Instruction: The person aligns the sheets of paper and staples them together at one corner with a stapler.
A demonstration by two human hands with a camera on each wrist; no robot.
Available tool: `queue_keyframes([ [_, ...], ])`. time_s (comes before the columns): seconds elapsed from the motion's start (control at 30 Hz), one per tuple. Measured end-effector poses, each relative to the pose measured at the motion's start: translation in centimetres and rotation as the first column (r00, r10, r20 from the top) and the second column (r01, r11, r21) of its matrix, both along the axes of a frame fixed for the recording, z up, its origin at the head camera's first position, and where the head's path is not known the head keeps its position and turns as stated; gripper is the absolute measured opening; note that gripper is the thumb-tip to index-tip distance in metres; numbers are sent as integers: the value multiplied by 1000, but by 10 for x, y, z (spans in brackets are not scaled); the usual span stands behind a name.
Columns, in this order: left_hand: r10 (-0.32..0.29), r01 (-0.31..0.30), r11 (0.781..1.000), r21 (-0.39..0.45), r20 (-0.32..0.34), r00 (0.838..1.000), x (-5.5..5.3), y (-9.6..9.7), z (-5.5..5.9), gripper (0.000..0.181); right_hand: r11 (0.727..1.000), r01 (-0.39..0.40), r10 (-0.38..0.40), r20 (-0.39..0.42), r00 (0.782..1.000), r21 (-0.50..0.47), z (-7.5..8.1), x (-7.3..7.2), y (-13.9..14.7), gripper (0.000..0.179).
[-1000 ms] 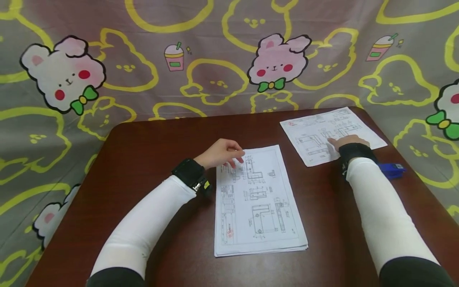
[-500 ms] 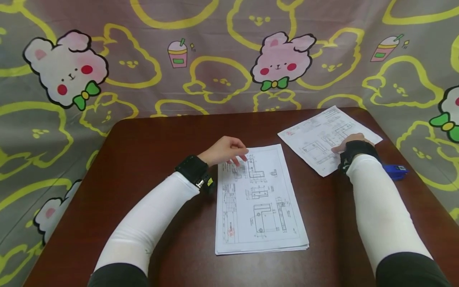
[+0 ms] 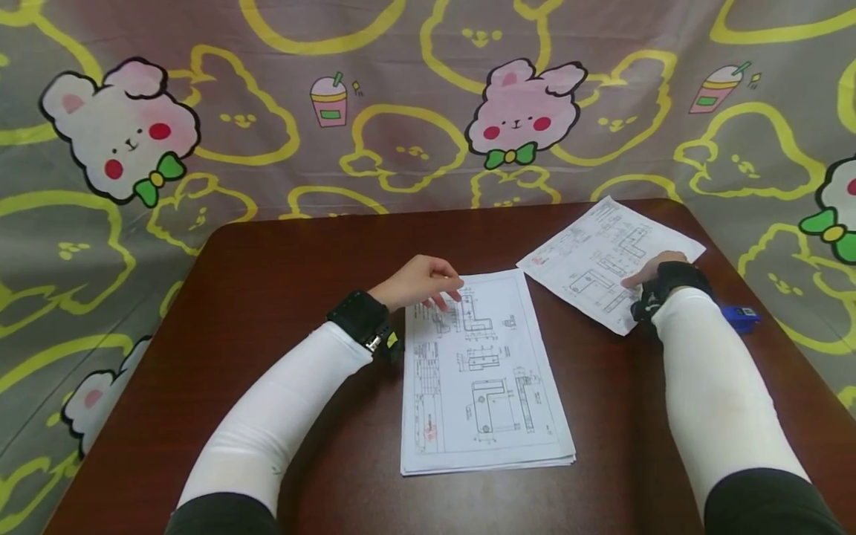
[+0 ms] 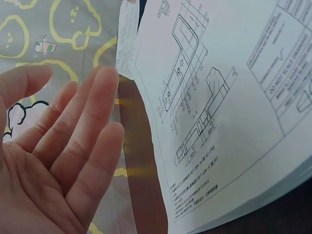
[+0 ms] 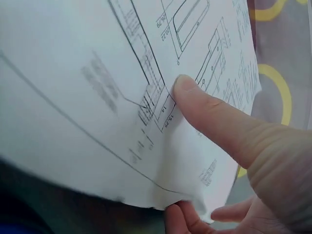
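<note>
A stack of printed technical drawings [image 3: 498, 405] lies on the table in front of me. Over its top left corner hovers my left hand [image 3: 417, 284], fingers loosely bent and holding nothing; in the left wrist view the palm [image 4: 39, 180] faces the paper, apart from it. My right hand [image 3: 658, 271] pinches the right edge of a separate drawing sheet [image 3: 595, 249] at the back right. The right wrist view shows the thumb [image 5: 209, 112] pressed on the printed side of that sheet, with the other fingers [image 5: 183, 219] under its edge.
A blue object [image 3: 741, 318] lies beside the right wrist, partly hidden by it. The brown table [image 3: 267, 297] ends at a patterned cloth backdrop [image 3: 401, 163] behind and on both sides.
The separate sheet has turned clockwise in my right hand, its near corner coming toward me and to the right. The left hand stays over the stack's top left corner.
</note>
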State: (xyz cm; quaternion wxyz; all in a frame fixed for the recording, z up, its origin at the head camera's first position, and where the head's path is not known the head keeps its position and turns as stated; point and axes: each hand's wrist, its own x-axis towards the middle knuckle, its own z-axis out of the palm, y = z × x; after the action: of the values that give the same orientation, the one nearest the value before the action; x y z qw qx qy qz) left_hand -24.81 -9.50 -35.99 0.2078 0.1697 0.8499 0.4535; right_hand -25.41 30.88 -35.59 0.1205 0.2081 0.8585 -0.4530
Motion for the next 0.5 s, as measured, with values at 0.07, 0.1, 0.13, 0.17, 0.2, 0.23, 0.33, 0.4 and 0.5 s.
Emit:
queue_keyframes([
  [0.07,-3,3,1000,-2,2,1000,-1,1,0,34,997,3,-2,20,1000,-75,-5,-8,6,115],
  [0.1,-7,7,1000,-5,1,1000,-2,1,0,35,995,-5,8,29,1000,-103,-5,-9,7,117],
  [0.13,-11,11,1000,-5,-1,1000,-3,3,-1,35,994,-12,16,34,999,-106,-5,-8,7,118],
  [0.17,-16,16,1000,-4,-6,1000,-4,4,0,35,994,-9,13,37,999,-106,-3,-5,6,119],
  [0.2,-19,19,1000,-4,-12,1000,-6,6,0,34,994,9,-4,46,999,-110,-2,-3,5,118],
  [0.23,-19,19,1000,-4,-17,1000,-7,8,1,33,994,7,-1,56,998,-110,-1,-1,4,118],
  [0.33,-19,19,1000,-1,-32,999,-12,16,3,30,996,-17,27,111,993,-89,-1,2,6,112],
  [0.4,-14,14,1000,-3,-34,999,-16,22,5,28,994,-33,48,156,987,-102,-4,1,11,108],
  [0.5,-3,3,1000,-7,-28,1000,-21,31,6,29,997,-14,30,198,980,-78,-12,-4,19,104],
])
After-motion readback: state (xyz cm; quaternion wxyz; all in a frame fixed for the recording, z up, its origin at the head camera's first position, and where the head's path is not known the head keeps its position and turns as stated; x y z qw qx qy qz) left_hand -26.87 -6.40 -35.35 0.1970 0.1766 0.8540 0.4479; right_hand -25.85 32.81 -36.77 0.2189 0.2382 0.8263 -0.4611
